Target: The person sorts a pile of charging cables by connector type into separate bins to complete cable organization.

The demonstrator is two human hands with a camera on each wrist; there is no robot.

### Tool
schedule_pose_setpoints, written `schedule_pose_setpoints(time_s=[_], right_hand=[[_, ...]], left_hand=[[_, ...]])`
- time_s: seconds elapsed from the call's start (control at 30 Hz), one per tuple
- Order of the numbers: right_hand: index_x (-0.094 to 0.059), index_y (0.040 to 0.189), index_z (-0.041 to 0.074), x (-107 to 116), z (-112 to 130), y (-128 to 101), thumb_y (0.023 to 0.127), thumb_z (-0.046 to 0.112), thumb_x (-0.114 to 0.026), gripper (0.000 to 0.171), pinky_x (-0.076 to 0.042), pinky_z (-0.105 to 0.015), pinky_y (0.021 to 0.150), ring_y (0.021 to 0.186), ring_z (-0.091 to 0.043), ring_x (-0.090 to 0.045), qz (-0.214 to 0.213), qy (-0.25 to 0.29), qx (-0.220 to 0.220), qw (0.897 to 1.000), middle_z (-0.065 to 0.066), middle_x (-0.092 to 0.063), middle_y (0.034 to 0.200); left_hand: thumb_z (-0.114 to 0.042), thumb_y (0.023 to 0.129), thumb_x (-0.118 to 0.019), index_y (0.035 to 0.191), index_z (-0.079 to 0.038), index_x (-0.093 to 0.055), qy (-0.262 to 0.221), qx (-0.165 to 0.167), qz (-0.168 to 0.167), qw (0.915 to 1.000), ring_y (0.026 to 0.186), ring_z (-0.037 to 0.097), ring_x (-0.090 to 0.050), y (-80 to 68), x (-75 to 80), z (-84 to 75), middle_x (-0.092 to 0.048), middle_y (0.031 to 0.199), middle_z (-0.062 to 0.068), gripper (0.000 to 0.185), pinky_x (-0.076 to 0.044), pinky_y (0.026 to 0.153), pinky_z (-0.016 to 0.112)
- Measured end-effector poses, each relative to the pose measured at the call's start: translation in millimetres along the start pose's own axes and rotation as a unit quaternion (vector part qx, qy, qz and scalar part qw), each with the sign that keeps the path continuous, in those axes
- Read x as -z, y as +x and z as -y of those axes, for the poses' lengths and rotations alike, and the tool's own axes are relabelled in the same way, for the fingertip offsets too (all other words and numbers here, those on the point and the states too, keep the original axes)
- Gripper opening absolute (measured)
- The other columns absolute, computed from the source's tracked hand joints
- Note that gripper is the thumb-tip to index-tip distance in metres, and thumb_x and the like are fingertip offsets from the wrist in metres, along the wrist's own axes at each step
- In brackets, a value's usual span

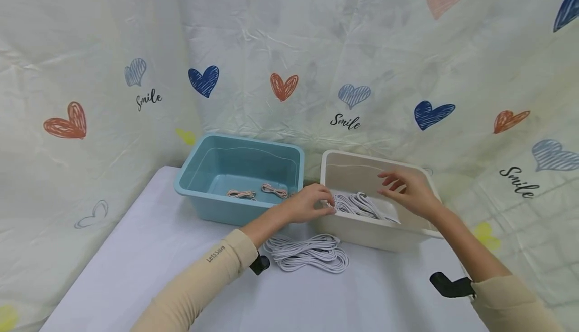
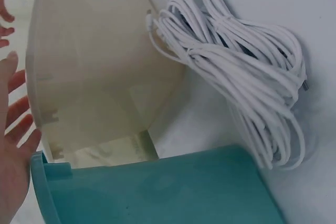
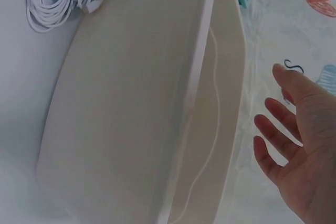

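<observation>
Nearest us on the table (image 1: 149, 251) lies a loose coil (image 1: 309, 254) of white cable, just in front of the white bin (image 1: 362, 234); in the left wrist view the same coil (image 2: 236, 61) spreads beside the bin's wall, one plug end poking out at the right.

Just behind it, our left hand (image 1: 312, 202) rests at the near left corner of the white bin, fingers lightly bent, tips touching a second bundle (image 1: 362, 205) of white cable that lies inside the bin against its front wall. Whether the fingers actually pinch a strand we cannot tell. In the left wrist view the palm (image 2: 13, 150) looks flat, fingers straight and slightly parted.

Our right hand (image 1: 409, 191) hovers over the middle of the white bin, fingers spread and relaxed, holding nothing; the right wrist view shows the same open palm (image 3: 302, 156) above the bin's rim (image 3: 202, 77).

Left of the white bin, touching it or nearly so, stands the blue bin (image 1: 199, 198), with two small pinkish coils (image 1: 258, 192) on its floor.

Behind everything hangs a cloth (image 1: 407, 60) printed with hearts.
</observation>
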State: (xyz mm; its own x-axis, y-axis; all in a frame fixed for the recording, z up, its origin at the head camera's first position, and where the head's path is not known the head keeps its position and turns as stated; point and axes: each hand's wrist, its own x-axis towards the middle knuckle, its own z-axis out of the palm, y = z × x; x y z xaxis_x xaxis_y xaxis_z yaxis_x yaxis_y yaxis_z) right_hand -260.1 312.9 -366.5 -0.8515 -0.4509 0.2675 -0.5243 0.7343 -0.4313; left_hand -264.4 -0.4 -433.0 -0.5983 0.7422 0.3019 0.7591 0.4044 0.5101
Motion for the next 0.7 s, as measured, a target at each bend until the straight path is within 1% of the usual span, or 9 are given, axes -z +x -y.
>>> schedule_pose_setpoints(time_s=[0.1,0.17,0.23,0.3,0.33,0.43,0.53,0.6,0.7], right_hand=[[-0.069,0.126,-0.004,-6.0,9.7,-5.6,0.093,0.002,-0.079,0.035,-0.061,-0.027,0.073,0.088,-0.032,-0.072,-0.002,0.012,0.007,1.000,-0.017,-0.074,0.104],[-0.071,0.126,-0.002,-10.3,16.1,-10.0,0.092,0.002,-0.080,0.035,-0.060,-0.025,0.072,0.087,-0.027,-0.072,-0.006,0.018,0.013,1.000,-0.015,-0.075,0.106],[-0.071,0.126,-0.001,-14.9,21.9,-14.6,0.091,0.001,-0.081,0.036,-0.060,-0.026,0.071,0.086,-0.023,-0.072,-0.012,0.023,0.024,0.999,-0.012,-0.076,0.105],[-0.072,0.124,0.001,-20.9,27.8,-19.6,0.089,0.001,-0.083,0.037,-0.060,-0.027,0.069,0.084,-0.019,-0.071,-0.021,0.021,0.042,0.999,-0.010,-0.077,0.104],[-0.073,0.124,0.002,-24.3,31.2,-22.4,0.088,0.001,-0.084,0.037,-0.061,-0.028,0.069,0.084,-0.017,-0.071,-0.028,0.019,0.050,0.998,-0.010,-0.077,0.105],[-0.074,0.118,0.003,-37.5,40.6,-31.0,0.082,-0.003,-0.086,0.038,-0.060,-0.030,0.066,0.082,-0.018,-0.070,-0.051,0.025,0.082,0.995,-0.009,-0.078,0.101],[-0.075,0.111,0.003,-55.9,49.1,-39.6,0.077,-0.007,-0.087,0.037,-0.060,-0.030,0.064,0.079,-0.016,-0.070,-0.075,0.039,0.113,0.990,-0.008,-0.078,0.098],[-0.075,0.110,0.003,-69.0,54.7,-46.4,0.078,-0.008,-0.086,0.036,-0.060,-0.030,0.065,0.080,-0.016,-0.069,-0.074,0.051,0.121,0.989,-0.006,-0.078,0.097],[-0.075,0.113,0.003,-90.2,58.8,-55.0,0.081,-0.006,-0.085,0.034,-0.059,-0.030,0.068,0.083,-0.018,-0.069,-0.057,0.063,0.121,0.989,-0.005,-0.077,0.099]], left_hand=[[-0.020,0.106,-0.067,0.122,-0.006,-0.074,0.036,0.000,0.009,0.9993,0.121,0.026,-0.062,4.4,4.3,4.3,-0.069,0.125,0.011,0.022,-0.050,0.105,0.039],[-0.021,0.107,-0.066,0.129,-0.005,-0.072,0.063,0.005,0.012,0.9979,0.123,0.027,-0.061,8.6,8.4,8.7,-0.067,0.129,0.012,0.028,-0.050,0.107,0.040],[-0.023,0.108,-0.065,0.136,-0.006,-0.068,0.081,0.018,0.019,0.9964,0.128,0.027,-0.060,12.2,12.3,14.2,-0.064,0.137,0.013,0.034,-0.050,0.109,0.040],[-0.026,0.109,-0.063,0.141,-0.008,-0.065,0.094,0.031,0.023,0.9948,0.136,0.028,-0.056,13.4,15.2,19.1,-0.060,0.146,0.014,0.037,-0.047,0.113,0.041],[-0.028,0.109,-0.062,0.142,-0.008,-0.064,0.100,0.037,0.026,0.9940,0.139,0.029,-0.054,13.3,16.3,20.4,-0.057,0.150,0.014,0.039,-0.046,0.115,0.041],[-0.031,0.111,-0.059,0.144,-0.008,-0.063,0.121,0.044,0.025,0.9914,0.147,0.031,-0.048,10.7,15.3,24.9,-0.052,0.157,0.017,0.041,-0.041,0.121,0.043],[-0.031,0.111,-0.058,0.144,-0.005,-0.063,0.129,0.046,0.019,0.9904,0.149,0.034,-0.046,9.1,12.8,27.6,-0.050,0.158,0.020,0.042,-0.039,0.123,0.044],[-0.031,0.112,-0.056,0.145,-0.004,-0.062,0.130,0.053,0.021,0.9899,0.150,0.034,-0.045,8.8,11.3,28.8,-0.049,0.159,0.020,0.044,-0.038,0.124,0.044],[-0.032,0.112,-0.055,0.147,-0.004,-0.060,0.124,0.064,0.023,0.9900,0.151,0.033,-0.044,9.4,9.5,30.5,-0.048,0.160,0.020,0.046,-0.036,0.125,0.044]])
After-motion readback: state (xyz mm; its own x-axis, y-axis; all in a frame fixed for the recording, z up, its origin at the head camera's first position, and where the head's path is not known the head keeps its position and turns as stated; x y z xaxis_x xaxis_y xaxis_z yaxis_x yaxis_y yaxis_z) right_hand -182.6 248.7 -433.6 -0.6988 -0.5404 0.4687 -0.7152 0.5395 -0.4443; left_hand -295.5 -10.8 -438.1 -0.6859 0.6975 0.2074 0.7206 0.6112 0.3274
